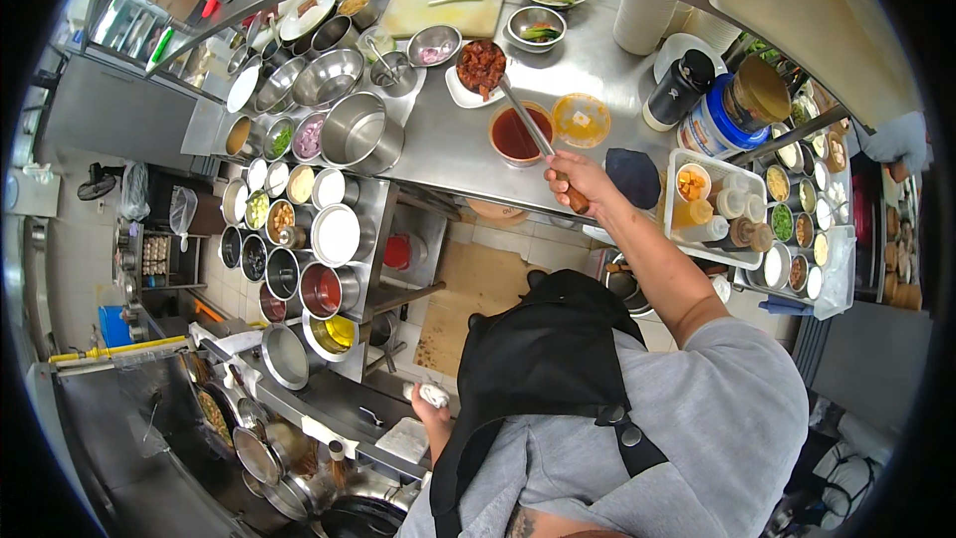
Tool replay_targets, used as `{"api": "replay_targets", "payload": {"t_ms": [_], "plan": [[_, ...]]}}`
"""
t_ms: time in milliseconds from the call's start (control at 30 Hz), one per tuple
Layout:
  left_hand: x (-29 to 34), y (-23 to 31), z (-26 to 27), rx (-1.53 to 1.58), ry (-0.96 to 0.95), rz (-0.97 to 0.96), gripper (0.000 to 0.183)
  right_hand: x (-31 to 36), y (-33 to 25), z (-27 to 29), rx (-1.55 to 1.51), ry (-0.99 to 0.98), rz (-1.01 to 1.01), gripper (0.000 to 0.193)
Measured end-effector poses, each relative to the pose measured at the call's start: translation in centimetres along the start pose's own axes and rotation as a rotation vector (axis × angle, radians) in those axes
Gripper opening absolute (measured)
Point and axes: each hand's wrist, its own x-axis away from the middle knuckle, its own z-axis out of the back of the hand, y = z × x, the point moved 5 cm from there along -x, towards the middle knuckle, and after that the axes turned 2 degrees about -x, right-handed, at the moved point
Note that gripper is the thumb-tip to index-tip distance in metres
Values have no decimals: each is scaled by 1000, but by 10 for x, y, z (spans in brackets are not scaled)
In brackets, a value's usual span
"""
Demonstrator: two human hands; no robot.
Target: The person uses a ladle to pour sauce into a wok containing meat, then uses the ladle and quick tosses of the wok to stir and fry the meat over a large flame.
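Note:
My right hand (pixel 578 182) is closed round the wooden-ended handle of a ladle (pixel 526 120). The ladle's bowl is heaped with reddish-brown saucy chunks (pixel 482 65), over a small white dish (pixel 463 92) on the steel counter. Below the handle stands a tub of dark red sauce (pixel 517 135). Beside it lies a clear lid with orange smears (pixel 581 121). Low at my left side, my left hand (pixel 434 420) is closed on a white cloth (pixel 430 396), well away from the counter.
A cutting board (pixel 443 10) with green stalks lies at the back. Steel bowls and a large pot (pixel 359 132) crowd the left, with several ingredient pots beyond. A white basket (pixel 715 204) of squeeze bottles sits at right. Woks and pans (pixel 269 453) are at lower left.

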Motion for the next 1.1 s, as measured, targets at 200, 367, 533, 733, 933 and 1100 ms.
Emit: {"api": "replay_targets", "payload": {"t_ms": [200,367,533,733,933,1100], "plan": [[-12,-50,83,17,106,284,30,12,6,-7,209,108,26,6],[-16,-78,127,-114,218,-13,40,19,-4,-8,395,165,36,6],[9,-44,24,-369,182,-43,29,18,-4,5,513,220,70,7],[36,-8,-35,-282,305,-10,25,22,-10,-4,625,195,80,9],[25,-12,-30,-468,330,-9,30,14,-2,1,828,242,158,18],[24,-22,-28,-568,308,-7,32,6,10,11,1098,331,420,35]]}}
